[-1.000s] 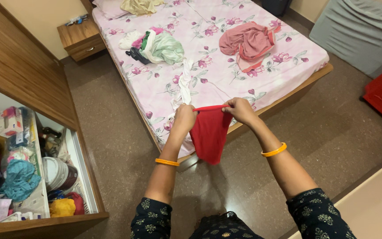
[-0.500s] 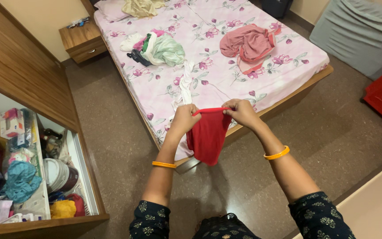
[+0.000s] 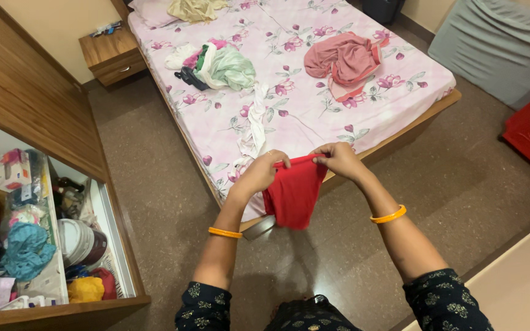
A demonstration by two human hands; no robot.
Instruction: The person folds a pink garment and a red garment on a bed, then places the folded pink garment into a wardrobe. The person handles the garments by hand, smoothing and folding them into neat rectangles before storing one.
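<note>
Closer together now than a second ago, left hand [image 3: 260, 175] and right hand [image 3: 338, 160]. Both pinched shut on red cloth [image 3: 292, 193], hanging before floral bed [image 3: 314, 104].

The small red cloth [image 3: 292, 193] hangs bunched between her two hands, its top edge pinched at both corners, its body drooping below her knuckles, folded and creased.

Head camera looks steeply down (single view) toward the bed [image 3: 289, 92] and floor [image 3: 154, 184].
</note>
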